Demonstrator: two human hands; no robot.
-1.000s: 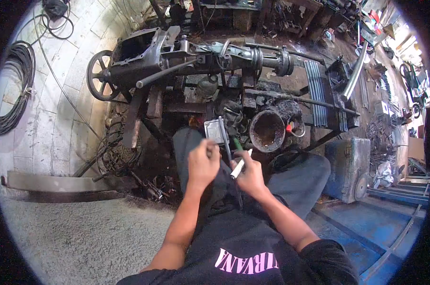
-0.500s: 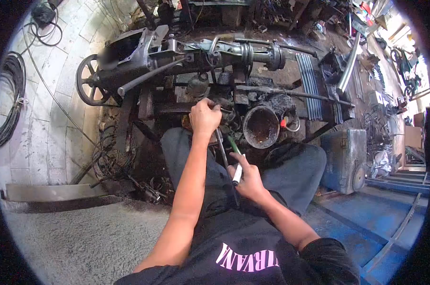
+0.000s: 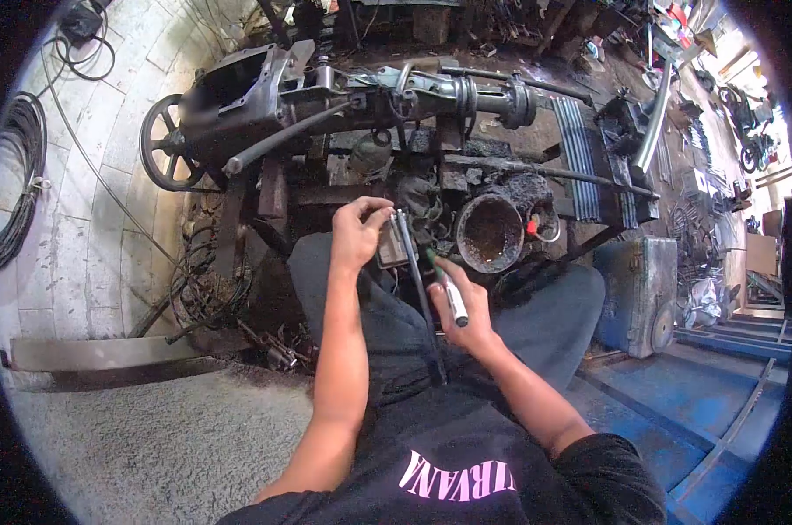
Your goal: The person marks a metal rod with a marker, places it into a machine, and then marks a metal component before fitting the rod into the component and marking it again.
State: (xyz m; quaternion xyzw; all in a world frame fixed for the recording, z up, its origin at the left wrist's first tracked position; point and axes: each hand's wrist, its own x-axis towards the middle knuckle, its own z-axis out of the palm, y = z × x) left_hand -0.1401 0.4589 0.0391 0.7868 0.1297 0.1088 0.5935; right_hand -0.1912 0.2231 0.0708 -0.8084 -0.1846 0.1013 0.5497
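A long thin metal rod point(image 3: 416, 276) slants from near my lap up toward the machine frame. My left hand point(image 3: 359, 229) is at the rod's upper end, thumb and fingertips pinched together beside its tip; what they pinch is too small to name. My right hand point(image 3: 464, 306) is wrapped round a white marker point(image 3: 455, 300) with a green front end, to the right of the rod. A flat pale piece point(image 3: 391, 248) lies behind the rod, between my hands. Beyond the right hand stands a round dirty bowl point(image 3: 490, 234).
A greasy machine point(image 3: 352, 101) with a black handwheel point(image 3: 162, 143) spans the bench. Several thin rods point(image 3: 574, 157) lie to its right. A blue metal case point(image 3: 637, 296) stands at the right, and coiled cable point(image 3: 15, 184) lies on the far-left floor.
My left hand has moved left and slightly down from the rod's tip, uncovering the upper end. My right hand has shifted a little right, and the marker has tilted differently.
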